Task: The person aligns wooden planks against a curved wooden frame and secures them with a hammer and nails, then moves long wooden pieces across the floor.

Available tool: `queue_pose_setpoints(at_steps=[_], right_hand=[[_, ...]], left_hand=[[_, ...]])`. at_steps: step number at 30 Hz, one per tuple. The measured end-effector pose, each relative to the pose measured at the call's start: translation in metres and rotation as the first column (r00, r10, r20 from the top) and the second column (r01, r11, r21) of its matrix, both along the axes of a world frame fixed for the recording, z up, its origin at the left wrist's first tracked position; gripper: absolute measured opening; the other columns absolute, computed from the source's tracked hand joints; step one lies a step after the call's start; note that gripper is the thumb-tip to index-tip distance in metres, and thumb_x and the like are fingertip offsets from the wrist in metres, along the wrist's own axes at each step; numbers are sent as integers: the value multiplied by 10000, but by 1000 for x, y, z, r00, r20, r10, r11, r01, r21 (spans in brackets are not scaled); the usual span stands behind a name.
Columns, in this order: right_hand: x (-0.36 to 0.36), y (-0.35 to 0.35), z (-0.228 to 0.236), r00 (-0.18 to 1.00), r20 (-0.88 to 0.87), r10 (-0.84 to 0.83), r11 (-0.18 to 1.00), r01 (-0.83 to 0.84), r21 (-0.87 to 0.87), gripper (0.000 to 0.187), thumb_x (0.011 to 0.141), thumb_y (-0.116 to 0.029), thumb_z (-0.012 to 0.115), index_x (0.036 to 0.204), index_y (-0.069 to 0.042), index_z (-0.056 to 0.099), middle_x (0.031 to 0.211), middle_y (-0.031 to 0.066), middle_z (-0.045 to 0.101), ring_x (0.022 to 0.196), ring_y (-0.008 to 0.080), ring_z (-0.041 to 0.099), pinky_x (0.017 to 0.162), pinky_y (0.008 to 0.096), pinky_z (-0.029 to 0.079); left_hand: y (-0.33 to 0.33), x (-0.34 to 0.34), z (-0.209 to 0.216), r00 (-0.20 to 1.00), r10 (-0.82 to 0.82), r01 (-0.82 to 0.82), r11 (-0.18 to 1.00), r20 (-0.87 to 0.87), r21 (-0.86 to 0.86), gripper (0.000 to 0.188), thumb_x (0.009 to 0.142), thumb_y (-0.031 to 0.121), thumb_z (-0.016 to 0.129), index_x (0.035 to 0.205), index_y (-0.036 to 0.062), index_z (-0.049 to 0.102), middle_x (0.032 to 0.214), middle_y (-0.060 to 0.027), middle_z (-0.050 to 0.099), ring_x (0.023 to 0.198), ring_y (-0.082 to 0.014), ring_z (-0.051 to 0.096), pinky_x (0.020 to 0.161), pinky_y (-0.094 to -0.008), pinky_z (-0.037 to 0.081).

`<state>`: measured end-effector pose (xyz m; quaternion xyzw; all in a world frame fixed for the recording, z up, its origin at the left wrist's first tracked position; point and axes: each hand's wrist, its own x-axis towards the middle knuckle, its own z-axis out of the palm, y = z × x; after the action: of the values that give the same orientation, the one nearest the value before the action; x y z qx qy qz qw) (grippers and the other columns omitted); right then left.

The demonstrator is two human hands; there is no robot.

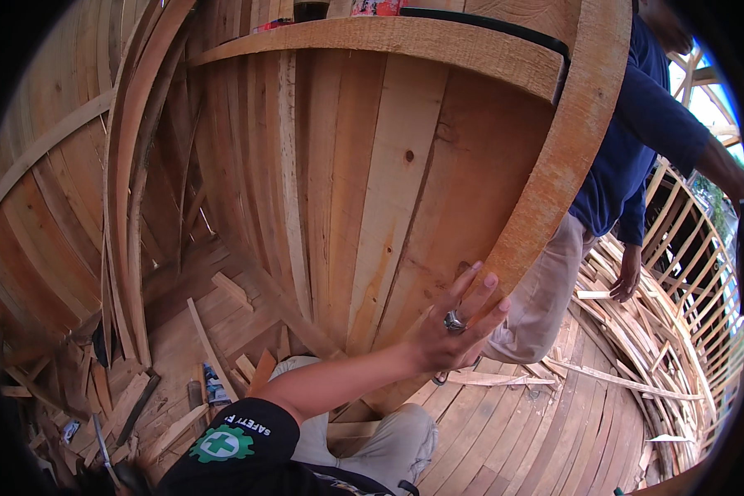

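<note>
Head view: bare left hand (450, 335), silver ring with a dark stone on one finger, is at the lower stretch of the long, curved, light-brown timber rib (555, 190). Fingers are extended and slightly apart, laid over the rib's edge; not clenched. Thumb side is hidden, so can't tell if it presses or just rests. Right hand is out of frame.

Rib rises from the hand to the top edge, crossing the end of the thick, curved, pale horizontal beam (380, 36) near the top, with the brown vertical-plank wall (397, 157) behind. Co-worker in navy long-sleeved top (657, 107) stands just right of the rib.

My read: step in hand is steadying or checking the rib's position. Next move calls for firm palm contact low down, fingers clear of any pinch, and watching the co-worker's legs close by.
</note>
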<state>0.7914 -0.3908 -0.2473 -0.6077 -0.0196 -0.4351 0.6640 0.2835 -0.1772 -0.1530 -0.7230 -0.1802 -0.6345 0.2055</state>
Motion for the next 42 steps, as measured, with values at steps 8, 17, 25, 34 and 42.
queue_pose_setpoints(at_steps=[8, 17, 25, 34, 42], right_hand=[[-12, -7, -33, 967, -176, 185, 967, -147, 209, 590, 796, -36, 638, 1312, 126, 404, 1118, 275, 566, 907, 296, 591, 820, 384, 489], [-188, 22, -40, 849, -49, 526, 845, -528, -86, 197, 671, 75, 517, 760, -56, 401, 791, 43, 395, 704, 190, 454, 647, 321, 384], [-307, -49, -26, 474, -156, 867, 379, -829, -411, 118, 653, 8, 563, 731, -23, 482, 750, 82, 485, 685, 235, 505, 634, 341, 406], [-386, -24, 42, -9, -266, 964, -172, -782, -600, 142, 627, 22, 553, 764, -11, 537, 933, 114, 555, 866, 298, 547, 785, 375, 426], [-437, 4, -9, -607, -482, 632, -683, -730, 25, 119, 660, 73, 585, 739, -15, 580, 1052, 179, 558, 903, 263, 573, 739, 349, 461]], left_hand=[[0, 11, 6, 995, -70, 69, 997, -67, -19, 638, 776, 9, 587, 1391, 69, 428, 1484, -187, 330, 1331, -511, 316, 1056, -573, 373], [2, 3, -3, 995, -47, 38, 994, -89, -105, 486, 934, 34, 501, 1405, 29, 382, 1530, -281, 132, 1422, -444, 165, 1130, -525, 242], [-8, 8, -3, 995, -96, 92, 991, -41, -94, 446, 928, 26, 513, 1366, 58, 435, 1521, -261, 202, 1407, -421, 229, 1123, -491, 272], [3, -3, -10, 998, -65, 64, 997, -24, -34, 430, 828, -53, 565, 1235, 84, 561, 1490, -222, 299, 1322, -473, 347, 1051, -553, 366], [1, -54, -38, 712, -701, 682, 678, 36, -276, 427, 822, -19, 587, 1242, 53, 559, 1403, -196, 463, 1331, -409, 386, 1100, -500, 299]])
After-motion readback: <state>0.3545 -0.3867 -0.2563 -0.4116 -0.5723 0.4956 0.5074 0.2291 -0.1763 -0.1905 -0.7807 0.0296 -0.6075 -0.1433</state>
